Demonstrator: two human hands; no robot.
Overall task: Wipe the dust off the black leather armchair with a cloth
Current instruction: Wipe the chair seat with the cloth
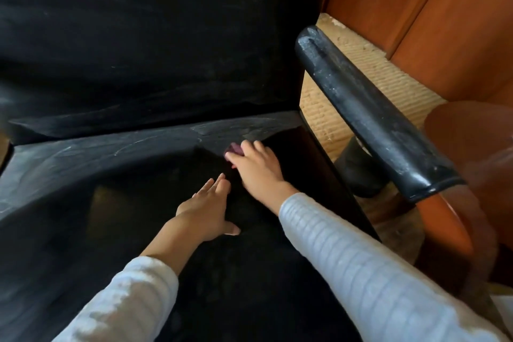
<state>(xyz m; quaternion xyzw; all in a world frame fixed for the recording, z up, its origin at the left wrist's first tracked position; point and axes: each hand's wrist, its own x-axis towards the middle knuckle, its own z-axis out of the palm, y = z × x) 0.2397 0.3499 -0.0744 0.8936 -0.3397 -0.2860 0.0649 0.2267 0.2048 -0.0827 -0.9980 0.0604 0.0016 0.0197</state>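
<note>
Down on the seat [91, 164] of the black leather armchair [144, 36], the person's right grip [256, 166] lies toward the rear right corner, its fingers curled over a small dark-pink cloth [234, 149] that it holds against the leather; only a bit of the cloth shows past the fingertips. Just beside it, nearer the camera, the left grip [206, 208] rests flat on the seat, fingers straight and close together, thumb spread out to the side, holding nothing. Grey dust streaks mark the seat's rear and left parts and the right armrest [374, 116]. Both sleeves [361, 266] are pale and ribbed. A woven beige floor covering [369, 64] and brown wooden panels [410, 8] lie beyond the armrest.
</note>
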